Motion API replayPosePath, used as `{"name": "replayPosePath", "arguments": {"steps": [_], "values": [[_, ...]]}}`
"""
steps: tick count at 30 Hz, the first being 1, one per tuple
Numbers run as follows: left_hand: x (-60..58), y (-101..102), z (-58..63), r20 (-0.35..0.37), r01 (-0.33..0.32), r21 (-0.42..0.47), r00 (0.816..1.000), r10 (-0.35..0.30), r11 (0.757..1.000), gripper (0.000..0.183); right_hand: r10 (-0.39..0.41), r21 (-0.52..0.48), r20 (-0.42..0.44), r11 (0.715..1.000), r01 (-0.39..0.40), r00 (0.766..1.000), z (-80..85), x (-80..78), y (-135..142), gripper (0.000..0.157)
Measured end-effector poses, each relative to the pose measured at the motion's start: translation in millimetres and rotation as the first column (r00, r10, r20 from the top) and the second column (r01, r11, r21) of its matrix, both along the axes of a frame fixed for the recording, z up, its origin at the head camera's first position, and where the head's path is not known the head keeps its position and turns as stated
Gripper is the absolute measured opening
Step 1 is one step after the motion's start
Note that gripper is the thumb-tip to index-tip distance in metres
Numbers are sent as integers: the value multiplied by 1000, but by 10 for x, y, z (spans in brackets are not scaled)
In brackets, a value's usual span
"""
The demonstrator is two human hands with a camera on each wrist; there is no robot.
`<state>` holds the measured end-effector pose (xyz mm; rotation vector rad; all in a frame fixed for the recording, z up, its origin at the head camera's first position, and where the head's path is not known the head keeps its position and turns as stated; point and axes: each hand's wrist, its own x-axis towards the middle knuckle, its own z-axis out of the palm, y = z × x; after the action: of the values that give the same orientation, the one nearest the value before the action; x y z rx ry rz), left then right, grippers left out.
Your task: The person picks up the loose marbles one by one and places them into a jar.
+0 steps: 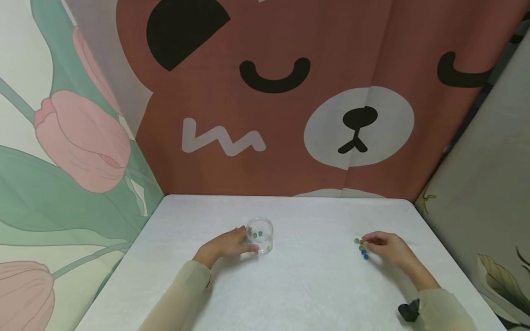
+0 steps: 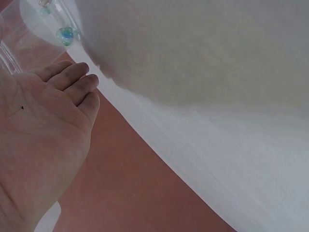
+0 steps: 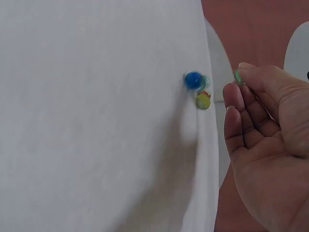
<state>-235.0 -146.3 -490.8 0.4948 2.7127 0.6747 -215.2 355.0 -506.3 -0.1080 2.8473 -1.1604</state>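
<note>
Picking up, I'd judge: your right hand (image 1: 390, 248) pinches a green marble (image 3: 237, 76), your left hand (image 1: 225, 245) apparently grips the clear cup (image 1: 263, 241); next move wants a steady pinch.

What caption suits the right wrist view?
Right hand pinches a green marble; other marbles lie on the white tabletop.
</note>
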Motion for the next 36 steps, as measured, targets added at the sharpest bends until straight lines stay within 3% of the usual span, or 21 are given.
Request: {"name": "replayPosePath", "arguments": {"steps": [12,21,31,36], "values": [[-12,-13,-47,2,-6,6,1000,6,1000,96,35,-179,28,983,-29,999,203,-6,-375,45],[-30,-16,-60,-5,-9,5,1000,9,1000,100,68,-260,-9,963,-68,998,302,-88,-644,44],[-20,-17,-74,-7,-6,5,1000,6,1000,99,75,-269,-5,960,-73,997,320,-165,-891,40],[-33,-17,-62,-12,8,20,1000,-7,1000,98,96,-310,-11,946,-94,995,334,-210,-993,35]]}}
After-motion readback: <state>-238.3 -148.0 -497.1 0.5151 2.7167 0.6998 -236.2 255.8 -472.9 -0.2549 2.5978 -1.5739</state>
